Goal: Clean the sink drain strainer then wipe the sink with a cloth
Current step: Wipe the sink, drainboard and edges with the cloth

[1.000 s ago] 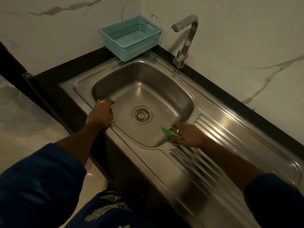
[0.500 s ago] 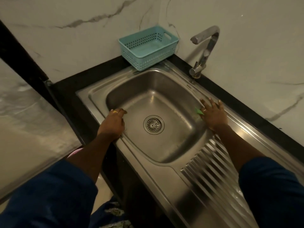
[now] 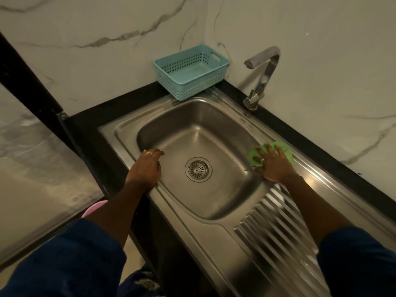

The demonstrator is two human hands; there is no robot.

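Observation:
A stainless steel sink point(image 3: 192, 116) fills the middle of the view, with a round metal drain strainer point(image 3: 198, 169) seated in the basin floor. My right hand point(image 3: 275, 165) presses flat on a green cloth point(image 3: 255, 156) at the basin's right rim, fingers spread over it. My left hand point(image 3: 145, 168) rests on the basin's left rim, fingers curled over the edge and holding nothing else.
A light blue perforated basket point(image 3: 190, 71) stands on the black counter point(image 3: 90, 123) behind the basin. A bent metal faucet point(image 3: 262, 76) rises at the back right. The ribbed drainboard point(image 3: 276, 228) lies to the right. Marble walls close off the back.
My right hand slid the green cloth from the basin's near right corner up along the right rim toward the faucet side. The left hand stayed on the left rim.

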